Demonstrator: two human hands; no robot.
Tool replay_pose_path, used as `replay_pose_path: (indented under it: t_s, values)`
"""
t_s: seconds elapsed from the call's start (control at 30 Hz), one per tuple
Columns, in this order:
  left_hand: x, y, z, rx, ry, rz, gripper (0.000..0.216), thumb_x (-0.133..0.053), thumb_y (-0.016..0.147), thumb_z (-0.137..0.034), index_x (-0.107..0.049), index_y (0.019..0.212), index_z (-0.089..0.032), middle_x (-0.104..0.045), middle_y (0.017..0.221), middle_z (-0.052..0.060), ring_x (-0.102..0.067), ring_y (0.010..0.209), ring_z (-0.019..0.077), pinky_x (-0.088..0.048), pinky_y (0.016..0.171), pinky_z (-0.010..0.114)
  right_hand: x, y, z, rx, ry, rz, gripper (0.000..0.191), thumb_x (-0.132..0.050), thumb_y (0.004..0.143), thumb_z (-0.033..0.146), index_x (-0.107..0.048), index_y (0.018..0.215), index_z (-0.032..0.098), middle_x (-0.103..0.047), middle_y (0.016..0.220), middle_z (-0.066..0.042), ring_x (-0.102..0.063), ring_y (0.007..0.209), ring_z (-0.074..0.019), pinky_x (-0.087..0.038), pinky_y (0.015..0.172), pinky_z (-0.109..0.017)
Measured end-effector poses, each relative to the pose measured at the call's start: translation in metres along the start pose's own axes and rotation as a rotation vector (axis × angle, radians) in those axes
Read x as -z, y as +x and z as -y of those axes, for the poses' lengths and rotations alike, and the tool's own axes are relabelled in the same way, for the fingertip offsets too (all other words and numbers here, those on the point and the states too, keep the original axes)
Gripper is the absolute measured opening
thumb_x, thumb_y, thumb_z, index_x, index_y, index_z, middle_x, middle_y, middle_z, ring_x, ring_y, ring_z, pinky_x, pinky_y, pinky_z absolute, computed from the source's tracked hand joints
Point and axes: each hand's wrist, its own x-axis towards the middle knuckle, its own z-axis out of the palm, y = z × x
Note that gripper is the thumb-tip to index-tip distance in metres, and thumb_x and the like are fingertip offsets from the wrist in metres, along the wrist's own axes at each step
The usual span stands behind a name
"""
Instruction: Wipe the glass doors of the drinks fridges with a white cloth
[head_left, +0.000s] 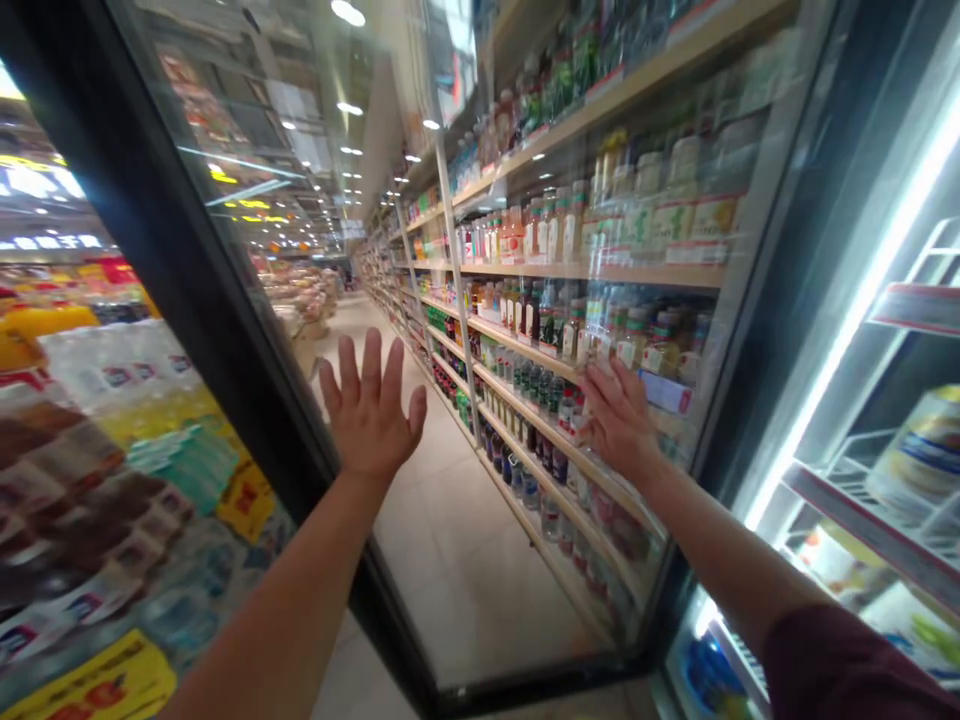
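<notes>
A glass door (480,570) with a thick black frame stands ajar in front of me, tilted in view. My left hand (371,405) is raised before the glass near the frame's left side, fingers spread and nothing held. My right hand (619,420) lies against the glass nearer the right side, its fingers stretched out and a faint reflection beside the fingertips. A small pale label (666,392) is on the glass just right of that hand.
Right of the door is a lit cooler with wire shelves (870,515) and packaged goods. Seen in the glass are long shelves of bottles (547,335) and a pale aisle floor (442,490). At left are stacked drink packs (120,370) and a yellow sign (105,680).
</notes>
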Motion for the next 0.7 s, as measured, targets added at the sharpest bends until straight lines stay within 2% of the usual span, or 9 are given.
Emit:
replay_pose_path:
  t_s: [0.07,0.17,0.23,0.3,0.4,0.47,0.53,0.63,0.7]
  values:
    - [0.001,0.001,-0.001,-0.019,-0.003,-0.009,0.071,-0.054,0.101,-0.039,-0.031,0.166,-0.022,-0.026,0.169,0.011,-0.010,0.160,0.0330,-0.010,0.131,0.060,0.004,0.010,-0.017,0.005,-0.014,-0.013,0.066,-0.043,0.101,0.016,-0.033,0.165,0.030,-0.053,0.155,-0.007,-0.033,0.157,-0.0287,-0.036,0.128,-0.057]
    - [0.001,0.001,-0.001,-0.003,-0.014,0.002,0.071,-0.054,0.101,-0.040,-0.031,0.166,-0.023,-0.026,0.169,0.011,-0.010,0.160,0.0337,-0.009,0.131,0.062,0.007,0.036,-0.043,-0.167,-0.047,-0.227,0.065,-0.035,0.100,0.013,-0.037,0.163,0.030,-0.044,0.162,-0.005,-0.030,0.158,-0.0292,-0.032,0.129,-0.059]
    - [0.001,0.000,0.001,0.011,-0.022,0.015,0.070,-0.053,0.101,-0.041,-0.033,0.165,-0.023,-0.024,0.170,0.009,-0.010,0.160,0.0354,-0.009,0.131,0.063,0.005,0.049,-0.046,-0.250,-0.059,-0.297,0.067,-0.035,0.098,0.012,-0.036,0.164,0.028,-0.038,0.166,-0.005,-0.026,0.159,-0.0298,-0.028,0.131,-0.060]
    - [0.000,0.000,0.002,0.008,-0.021,0.012,0.070,-0.052,0.101,-0.043,-0.033,0.165,-0.023,-0.022,0.171,0.006,-0.011,0.160,0.0366,-0.008,0.132,0.061,0.003,0.056,-0.037,-0.230,-0.032,-0.219,0.071,-0.038,0.098,0.013,-0.029,0.166,0.027,-0.034,0.168,-0.004,-0.021,0.161,-0.0300,-0.028,0.131,-0.060]
    - [-0.001,0.000,0.004,-0.020,0.010,-0.006,0.072,-0.054,0.101,-0.041,-0.031,0.166,-0.023,-0.022,0.170,0.007,-0.013,0.160,0.0353,-0.010,0.131,0.060,0.003,0.060,-0.023,0.012,0.030,0.040,0.076,-0.043,0.097,0.013,-0.022,0.167,0.034,-0.039,0.165,0.000,-0.024,0.161,-0.0261,-0.031,0.132,-0.055]
    - [-0.002,0.000,0.004,-0.034,0.035,-0.016,0.072,-0.055,0.101,-0.039,-0.031,0.166,-0.022,-0.023,0.170,0.010,-0.012,0.160,0.0333,-0.011,0.131,0.059,0.008,0.070,-0.028,0.139,0.022,0.120,0.077,-0.046,0.097,0.014,-0.024,0.166,0.039,-0.043,0.163,0.004,-0.031,0.158,-0.0247,-0.032,0.132,-0.052]
    - [-0.002,0.000,0.003,-0.038,0.049,-0.025,0.071,-0.054,0.102,-0.040,-0.031,0.166,-0.022,-0.025,0.169,0.011,-0.012,0.161,0.0320,-0.011,0.131,0.057,0.015,0.088,-0.046,0.097,-0.024,0.063,0.073,-0.045,0.098,0.017,-0.027,0.165,0.039,-0.042,0.164,0.004,-0.032,0.157,-0.0266,-0.031,0.131,-0.054]
    - [-0.002,0.000,0.002,-0.040,0.036,-0.044,0.070,-0.053,0.103,-0.039,-0.030,0.166,-0.023,-0.028,0.169,0.010,-0.013,0.160,0.0312,-0.009,0.132,0.055,0.022,0.116,-0.069,-0.076,-0.085,-0.140,0.065,-0.037,0.101,0.018,-0.032,0.165,0.030,-0.036,0.167,-0.001,-0.027,0.159,-0.0304,-0.030,0.130,-0.059]
    - [-0.001,0.001,0.001,-0.055,0.029,-0.054,0.071,-0.054,0.103,-0.039,-0.028,0.167,-0.023,-0.028,0.169,0.011,-0.012,0.160,0.0312,-0.008,0.132,0.054,0.020,0.123,-0.068,-0.082,-0.099,-0.153,0.064,-0.037,0.102,0.022,-0.031,0.165,0.028,-0.034,0.168,-0.002,-0.024,0.160,-0.0313,-0.030,0.130,-0.061]
